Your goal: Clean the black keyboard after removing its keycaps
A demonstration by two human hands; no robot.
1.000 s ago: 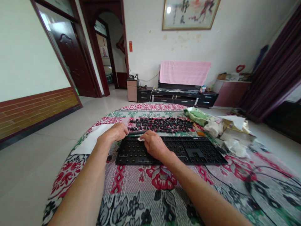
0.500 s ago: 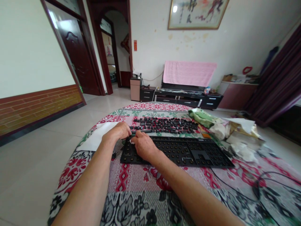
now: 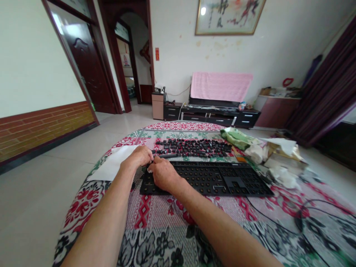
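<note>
A black keyboard frame [image 3: 211, 180] with its keycaps removed lies across a round table covered with a flowered cloth [image 3: 167, 233]. My right hand [image 3: 163, 174] rests on the frame's left end, fingers closed on a small white wad [image 3: 150, 171] pressed to the frame. My left hand [image 3: 139, 156] sits curled at the frame's far left corner, touching its edge. Behind the frame lies a spread of loose black keycaps [image 3: 194, 147].
A white sheet [image 3: 112, 167] lies at the table's left edge. Green packaging [image 3: 237, 138], crumpled tissues [image 3: 280, 176] and paper are heaped at the right. Black cables [image 3: 300, 218] cross the cloth at the right front. A TV stand with a pink cloth [image 3: 221, 86] stands by the far wall.
My right hand with the white wad has slid leftward along the keyboard frame toward its left end. My left hand has stayed at the corner.
</note>
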